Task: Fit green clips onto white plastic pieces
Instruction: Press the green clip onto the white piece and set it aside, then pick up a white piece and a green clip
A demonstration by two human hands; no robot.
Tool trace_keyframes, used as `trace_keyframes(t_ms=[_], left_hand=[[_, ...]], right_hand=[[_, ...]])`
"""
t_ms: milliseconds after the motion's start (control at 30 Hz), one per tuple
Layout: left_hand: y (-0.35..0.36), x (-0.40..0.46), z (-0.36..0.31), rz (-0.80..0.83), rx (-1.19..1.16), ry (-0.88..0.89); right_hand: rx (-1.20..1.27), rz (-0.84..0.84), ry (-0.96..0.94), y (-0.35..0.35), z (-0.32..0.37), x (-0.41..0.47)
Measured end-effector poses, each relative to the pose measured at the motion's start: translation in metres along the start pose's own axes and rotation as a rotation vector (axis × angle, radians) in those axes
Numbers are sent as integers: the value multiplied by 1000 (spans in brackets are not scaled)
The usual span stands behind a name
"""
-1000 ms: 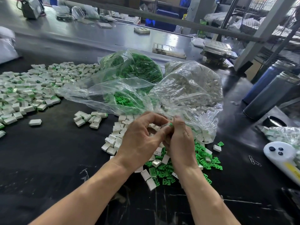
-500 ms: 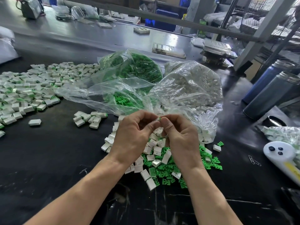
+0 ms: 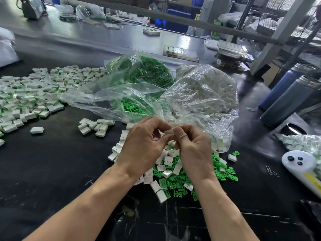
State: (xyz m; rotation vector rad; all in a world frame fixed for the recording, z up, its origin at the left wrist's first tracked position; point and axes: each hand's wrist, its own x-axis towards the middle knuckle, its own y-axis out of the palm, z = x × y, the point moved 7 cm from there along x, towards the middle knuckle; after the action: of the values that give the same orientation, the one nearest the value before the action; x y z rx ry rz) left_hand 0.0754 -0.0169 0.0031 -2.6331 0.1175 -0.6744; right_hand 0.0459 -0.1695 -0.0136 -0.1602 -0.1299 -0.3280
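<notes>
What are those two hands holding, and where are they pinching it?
A small white plastic piece. The left hand and right hand pinch it between fingertips, one on each end. Whether a green clip is on it cannot be told.

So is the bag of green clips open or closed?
Open. The bag of green clips lies with its mouth spread toward the person, loose green clips showing inside.

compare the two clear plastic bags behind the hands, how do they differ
The left bag holds green clips; the right bag holds white pieces. The left bag's mouth spreads out flat toward the left, while the right bag bulges up in a rounded heap. Both are clear, crinkled, open and lie on the black table.
</notes>
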Motion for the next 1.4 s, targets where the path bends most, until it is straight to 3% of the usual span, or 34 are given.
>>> trace_keyframes(t_ms=[267, 467, 633, 733, 933, 1067, 1400], left_hand=[[-14, 3, 15, -14, 146, -75], [-48, 12, 28, -134, 209, -147], [-76, 16, 43, -245, 117, -257], [-89, 17, 55, -289, 222, -320], [-107, 18, 77, -214, 540, -484], [-107, 20, 77, -174, 690, -482], [-108, 19, 78, -166, 837, -535]], right_hand=[[-63, -66, 45, -8, -7, 3], [-60, -103, 57, -14, -7, 2], [-179, -125, 47, -20, -7, 3], [-322, -134, 47, -25, -8, 5], [-581, -103, 82, -28, -13, 10], [-623, -109, 103, -31, -14, 12], [-669, -94, 123, -32, -13, 12]])
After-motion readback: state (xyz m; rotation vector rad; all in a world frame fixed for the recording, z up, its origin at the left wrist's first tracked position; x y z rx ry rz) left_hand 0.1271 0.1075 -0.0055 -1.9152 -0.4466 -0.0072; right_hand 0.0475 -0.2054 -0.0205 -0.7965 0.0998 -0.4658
